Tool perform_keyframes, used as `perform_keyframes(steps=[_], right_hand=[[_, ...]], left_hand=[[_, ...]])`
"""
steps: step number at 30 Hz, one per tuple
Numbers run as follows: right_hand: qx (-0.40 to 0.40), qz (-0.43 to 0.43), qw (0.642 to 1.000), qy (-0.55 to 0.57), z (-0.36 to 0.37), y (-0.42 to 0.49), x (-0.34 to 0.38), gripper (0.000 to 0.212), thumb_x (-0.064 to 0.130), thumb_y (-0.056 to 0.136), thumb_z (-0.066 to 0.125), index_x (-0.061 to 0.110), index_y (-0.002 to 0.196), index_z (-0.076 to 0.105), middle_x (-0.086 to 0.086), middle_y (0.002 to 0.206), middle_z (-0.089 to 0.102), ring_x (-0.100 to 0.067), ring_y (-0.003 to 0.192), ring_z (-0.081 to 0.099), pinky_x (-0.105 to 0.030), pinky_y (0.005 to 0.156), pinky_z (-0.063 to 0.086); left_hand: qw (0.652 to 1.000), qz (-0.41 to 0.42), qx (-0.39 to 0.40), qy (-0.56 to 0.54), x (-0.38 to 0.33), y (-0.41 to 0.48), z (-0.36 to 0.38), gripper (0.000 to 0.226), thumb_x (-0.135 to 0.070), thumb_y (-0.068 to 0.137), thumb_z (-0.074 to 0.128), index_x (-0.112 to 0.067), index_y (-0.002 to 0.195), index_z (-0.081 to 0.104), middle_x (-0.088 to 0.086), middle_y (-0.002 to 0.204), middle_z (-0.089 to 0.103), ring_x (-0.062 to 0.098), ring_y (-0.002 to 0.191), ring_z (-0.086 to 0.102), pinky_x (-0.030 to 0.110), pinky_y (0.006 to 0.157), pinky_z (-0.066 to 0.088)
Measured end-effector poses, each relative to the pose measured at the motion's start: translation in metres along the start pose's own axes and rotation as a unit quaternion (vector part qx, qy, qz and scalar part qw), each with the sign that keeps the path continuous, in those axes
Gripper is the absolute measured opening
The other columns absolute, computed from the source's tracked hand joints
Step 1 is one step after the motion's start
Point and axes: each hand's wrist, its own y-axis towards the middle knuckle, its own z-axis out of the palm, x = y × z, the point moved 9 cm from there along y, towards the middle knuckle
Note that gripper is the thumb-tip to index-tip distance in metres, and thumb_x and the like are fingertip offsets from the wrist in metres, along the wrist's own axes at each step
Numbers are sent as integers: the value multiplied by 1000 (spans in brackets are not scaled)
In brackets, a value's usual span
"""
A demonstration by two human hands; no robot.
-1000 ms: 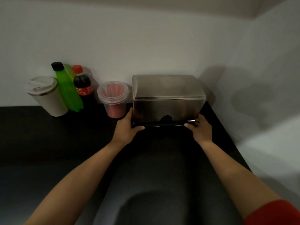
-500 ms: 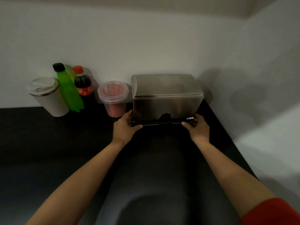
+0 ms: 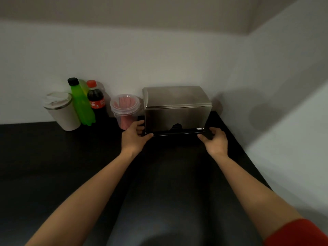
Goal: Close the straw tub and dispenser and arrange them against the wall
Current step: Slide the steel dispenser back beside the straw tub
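Reaching forward over the black countertop [image 3: 53, 166], both of my bare forearms run up from the bottom edge, a red sleeve [image 3: 298, 233] showing on the right one. My left hand [image 3: 135, 137] curls round the lower left corner of the brushed steel box-shaped straw dispenser [image 3: 177, 110], thumb along the front of its dark base, fingers behind the side. My right hand [image 3: 215, 141] is half closed at the lower right corner, thumb close to the base edge; I cannot tell whether it truly touches. Compared with a second ago the dispenser sits further back, now close against the white wall [image 3: 159, 59] near the corner, and both hands have followed it; my right fingers look looser than before. Its lid lies shut. Just left of it, almost touching, stands the clear round plastic tub of pink straws [image 3: 125, 110], lid on, unmoved. Further left along the wall are a small cola bottle with red cap [image 3: 96, 100] whose red label reads "Coca-Cola" in part, a green bottle with black cap [image 3: 81, 103], and a white lidded travel cup [image 3: 61, 110]
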Motion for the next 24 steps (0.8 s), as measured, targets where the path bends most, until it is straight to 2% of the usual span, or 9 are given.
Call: perform_keyframes(steps=[7,11,14,17,24], right_hand=[[16,-15,1000,12,-5,-20,14,53,33,78,72,13,123,53,-12,128,52,-26,117,51,-30,88,41],[45,-35,998,14,6,-33,29,49,33,79,71,13,120,55,-11,124,55,-24,115,53,-32,91,43],[89,-57,994,30,25,-43,43,44,34,81,69,14,119,57,-8,124,56,-21,115,53,-30,93,42],[127,-79,988,40,48,-51,61,41,34,83,66,17,118,58,-4,123,57,-17,114,53,-25,90,39],[192,-120,973,42,112,-69,113,33,31,86,64,18,116,59,-2,118,60,-13,107,57,-25,89,44]], left_hand=[[1000,-5,-20,13,-6,-19,-20,58,-27,74,76,-20,127,53,0,113,63,8,95,56,19,77,42],[998,-6,-52,21,-9,-33,-39,49,-31,79,71,-17,123,54,1,113,63,13,101,60,24,81,45],[997,-17,-70,17,-7,-38,-53,44,-33,83,67,-16,121,55,3,114,64,16,104,60,29,85,48],[997,-27,-75,11,-3,-35,-64,46,-34,84,65,-15,125,53,3,114,64,16,106,60,28,85,48],[998,-48,-42,8,10,7,-79,46,-32,86,64,-12,126,53,7,120,63,19,104,61,30,85,49]])
